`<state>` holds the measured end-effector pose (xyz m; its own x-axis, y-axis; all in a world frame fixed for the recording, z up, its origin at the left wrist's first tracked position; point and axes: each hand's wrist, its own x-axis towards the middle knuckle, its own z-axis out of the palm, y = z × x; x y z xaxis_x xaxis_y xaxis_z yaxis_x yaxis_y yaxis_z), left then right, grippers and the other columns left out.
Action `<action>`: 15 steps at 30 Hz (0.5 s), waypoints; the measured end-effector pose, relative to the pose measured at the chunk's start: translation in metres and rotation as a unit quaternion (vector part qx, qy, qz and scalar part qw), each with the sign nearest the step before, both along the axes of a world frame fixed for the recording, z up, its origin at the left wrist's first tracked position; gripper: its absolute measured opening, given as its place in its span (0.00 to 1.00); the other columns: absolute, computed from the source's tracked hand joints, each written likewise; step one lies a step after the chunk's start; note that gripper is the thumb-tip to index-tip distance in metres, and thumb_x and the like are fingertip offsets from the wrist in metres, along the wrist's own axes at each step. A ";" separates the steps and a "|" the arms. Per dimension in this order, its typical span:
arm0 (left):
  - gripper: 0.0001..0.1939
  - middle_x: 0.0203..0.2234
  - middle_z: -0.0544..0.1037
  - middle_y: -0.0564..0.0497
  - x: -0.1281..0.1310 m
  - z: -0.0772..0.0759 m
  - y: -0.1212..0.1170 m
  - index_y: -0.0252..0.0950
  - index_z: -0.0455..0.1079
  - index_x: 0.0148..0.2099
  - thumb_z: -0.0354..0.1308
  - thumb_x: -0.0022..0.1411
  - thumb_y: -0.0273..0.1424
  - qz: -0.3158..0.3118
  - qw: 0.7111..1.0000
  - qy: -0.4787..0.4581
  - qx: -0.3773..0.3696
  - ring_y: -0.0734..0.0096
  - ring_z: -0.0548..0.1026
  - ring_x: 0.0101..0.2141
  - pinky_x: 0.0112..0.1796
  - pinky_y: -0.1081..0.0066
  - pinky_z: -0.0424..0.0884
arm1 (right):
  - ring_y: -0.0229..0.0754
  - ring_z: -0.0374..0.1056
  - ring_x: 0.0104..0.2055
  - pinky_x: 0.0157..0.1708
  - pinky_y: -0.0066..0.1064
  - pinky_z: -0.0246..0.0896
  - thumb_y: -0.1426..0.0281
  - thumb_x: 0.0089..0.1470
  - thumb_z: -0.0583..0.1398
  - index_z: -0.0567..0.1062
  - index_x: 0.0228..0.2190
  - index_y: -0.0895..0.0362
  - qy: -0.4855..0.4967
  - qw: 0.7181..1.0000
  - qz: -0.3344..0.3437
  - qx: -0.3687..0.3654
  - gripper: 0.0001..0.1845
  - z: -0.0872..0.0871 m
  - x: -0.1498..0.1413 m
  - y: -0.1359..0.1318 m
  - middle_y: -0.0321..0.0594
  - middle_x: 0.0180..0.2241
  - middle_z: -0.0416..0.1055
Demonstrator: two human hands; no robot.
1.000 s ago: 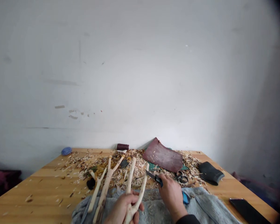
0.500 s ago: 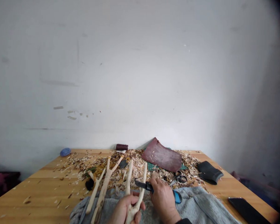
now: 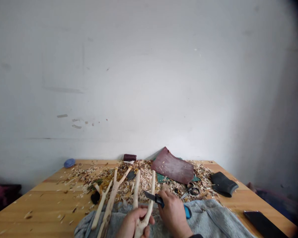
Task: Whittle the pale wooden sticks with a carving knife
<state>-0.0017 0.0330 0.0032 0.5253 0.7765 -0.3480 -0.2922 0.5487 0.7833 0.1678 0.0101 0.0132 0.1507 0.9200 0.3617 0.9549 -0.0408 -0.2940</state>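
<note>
My left hand is closed around the lower part of a peeled, Y-shaped forked stick, whose two prongs point away from me. In my right hand is a utility knife with a blue and black handle. Its dark blade lies across the right prong, pointing left; whether it bites into the wood I cannot tell. Two more forked sticks lie to the left, a longer one and a shorter one, partly on a grey cloth.
Wood shavings cover the middle of the wooden table. Around them lie brown leather, scissors, a thread spool, a black folded piece, a blue round item and a phone. A wall stands behind.
The forked stick has tilted slightly left, its prong tips shifting a little left. The knife stays at the right prong, its handle end slightly further left and lower.
</note>
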 end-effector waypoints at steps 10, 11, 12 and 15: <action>0.17 0.17 0.73 0.53 0.001 0.007 -0.007 0.32 0.69 0.27 0.65 0.49 0.42 -0.030 0.999 0.022 0.011 0.85 0.61 0.11 0.12 0.82 0.48 | 0.41 0.74 0.42 0.38 0.25 0.58 0.79 0.51 0.56 0.77 0.41 0.50 -0.004 1.000 -0.020 -0.014 0.19 0.000 -0.002 0.001 0.41 0.47 0.76; 0.17 0.17 0.73 0.53 0.001 0.006 -0.006 0.32 0.69 0.28 0.65 0.49 0.42 -0.034 0.999 0.021 0.008 0.85 0.61 0.11 0.12 0.82 0.48 | 0.41 0.74 0.42 0.38 0.26 0.59 0.80 0.50 0.56 0.77 0.41 0.50 -0.006 1.000 -0.022 -0.015 0.19 0.000 -0.002 0.002 0.41 0.47 0.76; 0.18 0.18 0.73 0.53 0.000 0.005 -0.006 0.33 0.69 0.28 0.66 0.47 0.43 -0.034 0.999 0.018 0.006 0.85 0.60 0.11 0.12 0.82 0.47 | 0.41 0.73 0.43 0.39 0.26 0.59 0.81 0.49 0.56 0.77 0.40 0.51 -0.009 1.000 -0.024 -0.014 0.20 0.000 -0.002 0.002 0.40 0.46 0.76; 0.19 0.19 0.75 0.53 -0.002 0.006 -0.007 0.33 0.71 0.30 0.69 0.44 0.43 -0.045 0.999 0.000 0.010 0.85 0.61 0.13 0.14 0.82 0.48 | 0.42 0.74 0.41 0.38 0.27 0.59 0.80 0.52 0.55 0.77 0.41 0.51 -0.010 0.999 -0.049 -0.015 0.19 0.001 0.007 0.005 0.39 0.41 0.78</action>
